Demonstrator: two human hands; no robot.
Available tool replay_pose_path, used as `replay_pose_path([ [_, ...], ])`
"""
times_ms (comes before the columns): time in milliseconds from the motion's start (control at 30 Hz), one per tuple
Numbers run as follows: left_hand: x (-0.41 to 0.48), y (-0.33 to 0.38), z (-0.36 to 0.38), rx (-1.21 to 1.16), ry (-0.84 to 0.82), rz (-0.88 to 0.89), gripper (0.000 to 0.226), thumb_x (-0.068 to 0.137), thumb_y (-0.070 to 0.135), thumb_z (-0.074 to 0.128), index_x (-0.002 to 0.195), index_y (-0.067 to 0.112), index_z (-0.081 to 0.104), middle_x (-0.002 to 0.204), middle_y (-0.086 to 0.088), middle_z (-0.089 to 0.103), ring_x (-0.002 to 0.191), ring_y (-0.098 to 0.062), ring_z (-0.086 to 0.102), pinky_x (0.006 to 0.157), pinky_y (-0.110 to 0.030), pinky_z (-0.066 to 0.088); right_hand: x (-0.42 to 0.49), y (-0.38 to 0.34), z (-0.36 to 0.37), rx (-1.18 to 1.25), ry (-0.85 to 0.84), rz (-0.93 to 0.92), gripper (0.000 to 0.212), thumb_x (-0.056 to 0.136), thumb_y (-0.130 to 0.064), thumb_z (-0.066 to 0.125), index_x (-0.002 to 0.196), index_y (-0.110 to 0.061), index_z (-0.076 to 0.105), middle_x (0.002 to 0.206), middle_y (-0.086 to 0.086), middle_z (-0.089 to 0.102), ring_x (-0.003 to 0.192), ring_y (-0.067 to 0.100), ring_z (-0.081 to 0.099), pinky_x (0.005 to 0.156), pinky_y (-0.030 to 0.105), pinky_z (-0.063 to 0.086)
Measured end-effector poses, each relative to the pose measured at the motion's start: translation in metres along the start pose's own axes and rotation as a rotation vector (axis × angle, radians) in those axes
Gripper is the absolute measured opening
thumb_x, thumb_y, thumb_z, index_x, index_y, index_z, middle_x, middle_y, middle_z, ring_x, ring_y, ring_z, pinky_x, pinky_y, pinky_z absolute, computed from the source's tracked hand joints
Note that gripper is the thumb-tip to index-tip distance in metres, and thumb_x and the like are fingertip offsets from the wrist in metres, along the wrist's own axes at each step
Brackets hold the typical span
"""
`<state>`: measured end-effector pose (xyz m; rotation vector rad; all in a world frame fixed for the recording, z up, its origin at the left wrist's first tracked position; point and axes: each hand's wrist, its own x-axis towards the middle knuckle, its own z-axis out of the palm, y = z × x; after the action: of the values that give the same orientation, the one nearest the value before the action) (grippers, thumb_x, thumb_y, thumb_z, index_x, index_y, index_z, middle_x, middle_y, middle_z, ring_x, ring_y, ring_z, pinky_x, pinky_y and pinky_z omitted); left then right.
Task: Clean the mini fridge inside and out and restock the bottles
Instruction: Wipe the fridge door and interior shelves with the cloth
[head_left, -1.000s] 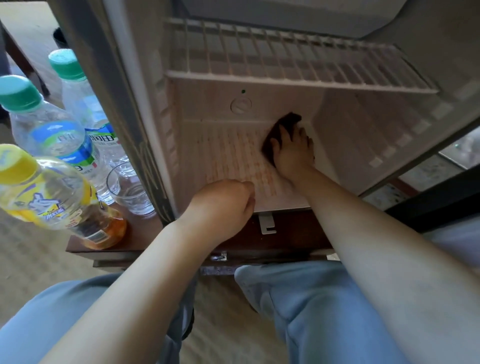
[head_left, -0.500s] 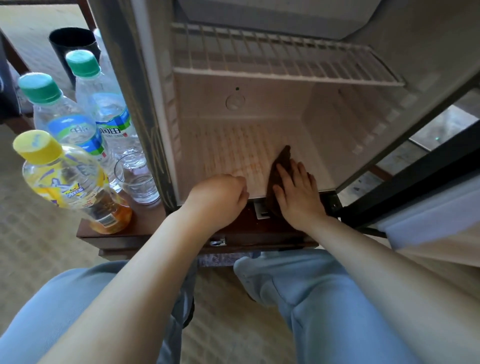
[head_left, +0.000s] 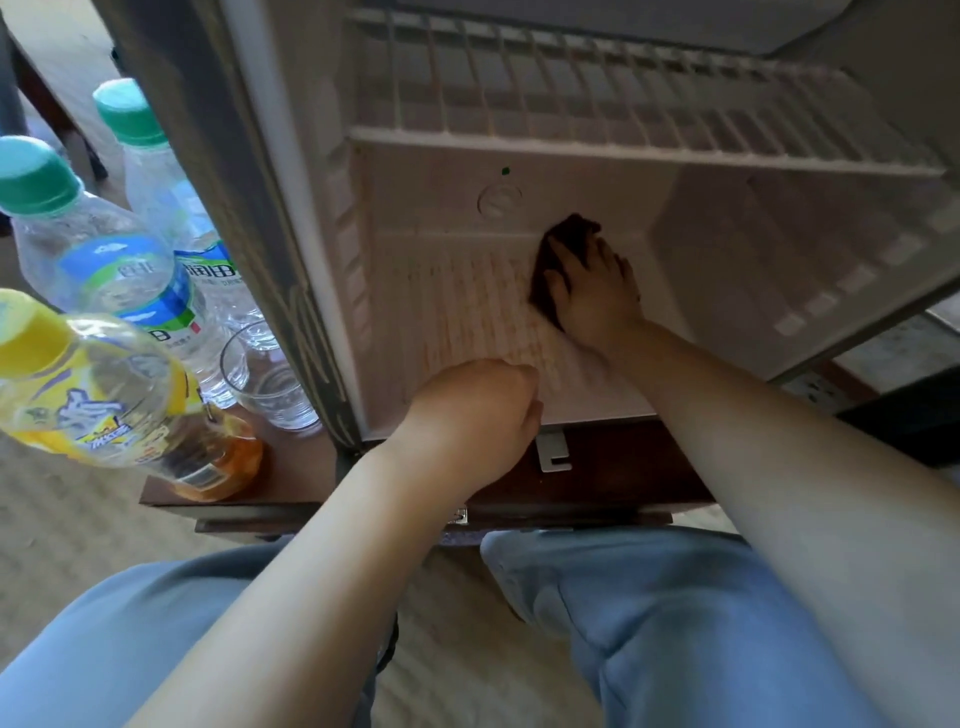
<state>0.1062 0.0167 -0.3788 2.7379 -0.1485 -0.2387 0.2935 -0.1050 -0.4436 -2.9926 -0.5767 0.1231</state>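
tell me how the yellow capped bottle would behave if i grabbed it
The yellow-capped bottle probably feels light: amber liquid shows only near its base. Its clear plastic would likely dent under a firm squeeze. It is tall and stands near the edge of the wooden stand, so it could tip if nudged.

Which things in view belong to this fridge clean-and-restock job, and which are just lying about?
Belongs to the job:
mini fridge
dark cloth under the right hand
near green-capped water bottle
far green-capped water bottle
yellow-capped bottle

Lying about:
drinking glass
white bracket on the wooden cabinet
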Motion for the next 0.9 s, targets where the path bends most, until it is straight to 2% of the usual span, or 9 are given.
replay_pose_path([
  [233, -0.003, 0.019, -0.003, 0.046, -0.012, 0.029, 0.03, 0.1, 0.029, 0.037, 0.116, 0.013, 0.057, 0.106, -0.007, 0.062, 0.091, -0.022, 0.057, 0.072, -0.03, 0.046, -0.087, -0.001, 0.002, 0.075, 0.024, -0.069, 0.051, 0.102, -0.037, 0.032, 0.151, -0.029, 0.022, 0.159, 0.015, 0.015, 0.146, 0.029, 0.013, 0.117, 0.042, 0.007],
  [367, -0.011, 0.023, -0.004, 0.044, 0.021, 0.024, 0.027, 0.099, 0.029, 0.04, 0.112, 0.014, 0.059, 0.103, -0.007, 0.062, 0.09, -0.022, 0.058, 0.071, -0.031, 0.046, -0.142, 0.004, 0.008, 0.08, 0.027, -0.099, 0.061, 0.095, -0.049, 0.02, 0.151, -0.025, 0.026, 0.159, 0.012, 0.016, 0.147, 0.026, 0.012, 0.118, 0.042, 0.007],
  [433, -0.014, 0.021, -0.004, 0.02, 0.021, 0.014, 0.027, 0.098, 0.029, 0.041, 0.112, 0.015, 0.059, 0.102, -0.006, 0.062, 0.087, -0.021, 0.056, 0.071, -0.031, 0.048, -0.148, 0.006, 0.012, 0.073, 0.002, -0.091, 0.058, 0.098, -0.047, 0.022, 0.152, -0.025, 0.022, 0.161, 0.009, 0.01, 0.148, 0.023, 0.006, 0.119, 0.041, 0.004],
  [567, -0.015, 0.006, -0.005, -0.007, -0.017, -0.034, 0.029, 0.1, 0.03, 0.039, 0.115, 0.014, 0.058, 0.104, -0.006, 0.06, 0.091, -0.022, 0.056, 0.076, -0.034, 0.049, -0.139, 0.004, 0.013, 0.059, 0.018, -0.093, 0.057, 0.099, -0.045, 0.02, 0.152, -0.025, 0.017, 0.161, 0.004, 0.007, 0.148, 0.02, 0.002, 0.118, 0.041, 0.002],
  [633, -0.015, -0.002, -0.005, 0.01, -0.037, -0.059, 0.029, 0.1, 0.031, 0.039, 0.116, 0.015, 0.057, 0.104, -0.005, 0.059, 0.091, -0.021, 0.056, 0.076, -0.034, 0.049, -0.122, 0.004, 0.01, 0.056, 0.022, -0.105, 0.053, 0.102, -0.041, 0.024, 0.153, -0.025, 0.016, 0.162, 0.002, 0.005, 0.148, 0.02, 0.001, 0.118, 0.041, 0.002],
  [800, -0.011, -0.016, 0.0, 0.014, -0.07, -0.068, 0.029, 0.1, 0.033, 0.038, 0.115, 0.015, 0.056, 0.105, -0.005, 0.06, 0.091, -0.021, 0.056, 0.08, -0.035, 0.05, -0.057, -0.01, 0.006, 0.045, 0.101, -0.101, 0.051, 0.103, -0.031, 0.027, 0.152, -0.019, 0.021, 0.162, 0.002, -0.005, 0.148, 0.025, -0.007, 0.117, 0.045, -0.002],
  [867, -0.009, -0.02, 0.0, -0.001, -0.065, -0.071, 0.029, 0.1, 0.033, 0.038, 0.115, 0.016, 0.056, 0.106, -0.004, 0.06, 0.092, -0.02, 0.055, 0.08, -0.033, 0.049, -0.029, -0.016, 0.007, 0.053, 0.165, -0.106, 0.048, 0.104, -0.026, 0.029, 0.15, -0.014, 0.028, 0.162, 0.005, 0.003, 0.148, 0.026, 0.0, 0.117, 0.044, 0.001],
  [900, -0.007, -0.021, 0.0, -0.006, -0.061, -0.077, 0.029, 0.1, 0.033, 0.038, 0.116, 0.016, 0.056, 0.107, -0.004, 0.06, 0.093, -0.02, 0.056, 0.081, -0.032, 0.049, -0.018, -0.018, 0.007, 0.081, 0.189, -0.111, 0.046, 0.104, -0.024, 0.031, 0.148, -0.012, 0.033, 0.161, 0.006, 0.011, 0.147, 0.027, 0.009, 0.117, 0.043, 0.005],
])
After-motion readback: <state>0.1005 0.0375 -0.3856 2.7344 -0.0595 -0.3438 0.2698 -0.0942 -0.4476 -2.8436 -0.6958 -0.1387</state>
